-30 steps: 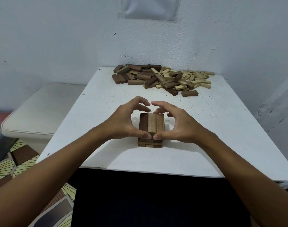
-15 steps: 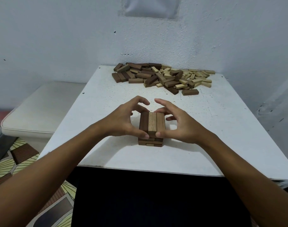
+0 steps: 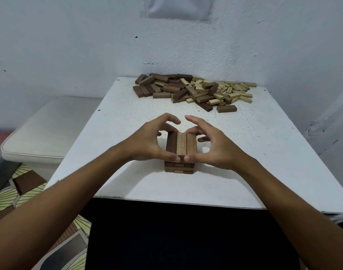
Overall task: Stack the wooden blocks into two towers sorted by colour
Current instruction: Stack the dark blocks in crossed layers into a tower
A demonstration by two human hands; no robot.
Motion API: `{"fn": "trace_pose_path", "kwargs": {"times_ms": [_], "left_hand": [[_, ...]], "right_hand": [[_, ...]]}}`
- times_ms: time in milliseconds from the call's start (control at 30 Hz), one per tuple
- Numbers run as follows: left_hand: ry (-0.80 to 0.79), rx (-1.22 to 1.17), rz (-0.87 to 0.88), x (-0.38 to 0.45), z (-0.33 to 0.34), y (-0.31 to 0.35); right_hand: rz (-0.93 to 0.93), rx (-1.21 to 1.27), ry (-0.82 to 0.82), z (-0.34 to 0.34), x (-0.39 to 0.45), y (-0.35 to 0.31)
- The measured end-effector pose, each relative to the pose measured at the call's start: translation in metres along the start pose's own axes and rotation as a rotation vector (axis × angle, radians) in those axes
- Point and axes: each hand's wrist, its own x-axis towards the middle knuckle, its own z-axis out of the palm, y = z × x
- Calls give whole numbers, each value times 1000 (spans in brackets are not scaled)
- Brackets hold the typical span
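Two hands, I see, gripping short dark-brown wooden block tower (image 3: 180, 167) on white surface (image 3: 127, 178): left hand (image 3: 147, 143), right hand (image 3: 217, 148) pinch top layer; loose block pile (image 3: 194, 90) beyond.

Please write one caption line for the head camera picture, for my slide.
Both hands, left and right, square the brown block tower before a mixed block pile.

White table (image 3: 112, 145) against rough white wall (image 3: 69, 45); cushioned seat (image 3: 49, 131) left; patterned floor (image 3: 6, 193).
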Motion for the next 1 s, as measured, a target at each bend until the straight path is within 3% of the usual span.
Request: {"fn": "trace_pose_path", "kwargs": {"times_ms": [567, 1000], "left_hand": [[-5, -33, 30, -5, -6, -4], [-97, 20, 10, -5, 0, -25]], "right_hand": [[34, 106, 4, -1, 1, 1], [24, 25, -67, -1, -1, 2]]}}
